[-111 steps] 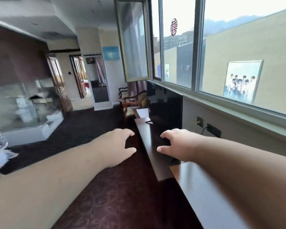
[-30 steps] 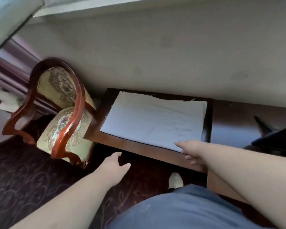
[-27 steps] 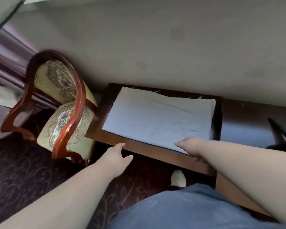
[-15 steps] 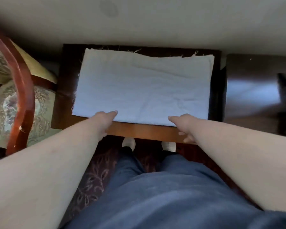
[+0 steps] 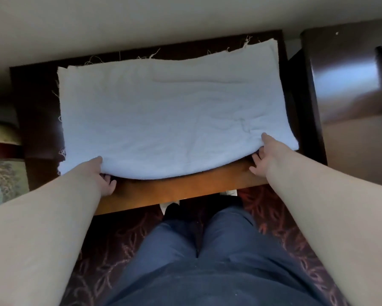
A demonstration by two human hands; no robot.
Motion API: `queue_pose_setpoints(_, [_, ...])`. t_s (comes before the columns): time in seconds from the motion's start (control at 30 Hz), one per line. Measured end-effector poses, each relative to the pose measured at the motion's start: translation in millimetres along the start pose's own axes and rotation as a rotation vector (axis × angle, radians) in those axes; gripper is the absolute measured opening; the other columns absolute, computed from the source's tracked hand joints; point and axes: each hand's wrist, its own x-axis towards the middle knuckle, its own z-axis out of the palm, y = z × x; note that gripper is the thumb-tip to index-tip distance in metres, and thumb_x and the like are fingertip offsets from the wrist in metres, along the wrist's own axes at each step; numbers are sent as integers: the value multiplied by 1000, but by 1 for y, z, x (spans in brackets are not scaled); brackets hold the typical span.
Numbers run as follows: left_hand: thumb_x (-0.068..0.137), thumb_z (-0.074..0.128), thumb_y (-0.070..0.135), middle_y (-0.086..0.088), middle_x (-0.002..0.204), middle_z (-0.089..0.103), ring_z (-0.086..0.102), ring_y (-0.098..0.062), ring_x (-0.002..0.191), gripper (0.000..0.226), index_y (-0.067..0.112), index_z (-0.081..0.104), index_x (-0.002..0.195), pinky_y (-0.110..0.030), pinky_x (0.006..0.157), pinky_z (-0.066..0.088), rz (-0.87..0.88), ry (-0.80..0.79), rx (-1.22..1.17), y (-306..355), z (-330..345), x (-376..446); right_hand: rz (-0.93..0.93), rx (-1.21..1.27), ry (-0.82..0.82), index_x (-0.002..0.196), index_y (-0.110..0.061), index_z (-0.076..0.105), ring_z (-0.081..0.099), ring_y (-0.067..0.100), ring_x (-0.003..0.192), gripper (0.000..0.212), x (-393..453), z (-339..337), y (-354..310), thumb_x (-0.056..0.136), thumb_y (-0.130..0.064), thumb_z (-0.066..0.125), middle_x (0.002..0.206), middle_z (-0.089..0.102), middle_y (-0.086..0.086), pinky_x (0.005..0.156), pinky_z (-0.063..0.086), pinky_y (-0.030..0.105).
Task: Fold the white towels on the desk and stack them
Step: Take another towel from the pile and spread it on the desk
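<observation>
Two hands pinching the near edge of one white towel on the desk.

The white towel (image 5: 174, 115) lies spread flat over the desk (image 5: 174, 191), frayed threads along its far edge. The left hand (image 5: 97, 173) grips the towel's near-left edge, thumb on top, fingers curled beneath. The right hand (image 5: 267, 153) grips the near-right edge the same way, lifting it slightly. One patterned chair (image 5: 2, 168) stands left of the desk; a dark cabinet (image 5: 344, 89) stands right of it.
</observation>
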Motion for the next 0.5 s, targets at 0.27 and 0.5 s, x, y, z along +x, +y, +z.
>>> queue_pose_setpoints(0.27, [76, 67, 25, -3, 113, 67, 66, -28, 99, 40, 29, 52, 113, -51, 92, 56, 627, -194, 204, 16, 28, -87, -509, -226, 16, 113, -23, 65, 70, 26, 98, 46, -75, 29, -3, 68, -27, 58, 109, 73, 2, 95, 57, 47])
queue_pose_setpoints(0.5, [80, 63, 33, 12, 105, 62, 62, -13, 96, 58, 37, 42, 135, -31, 78, 53, 1036, -556, 705, 31, 43, -253, -541, -219, -344, 143, -22, 49, 61, 36, 121, 48, -225, 63, -28, 97, -13, 44, 134, 63, 13, 103, 51, 54])
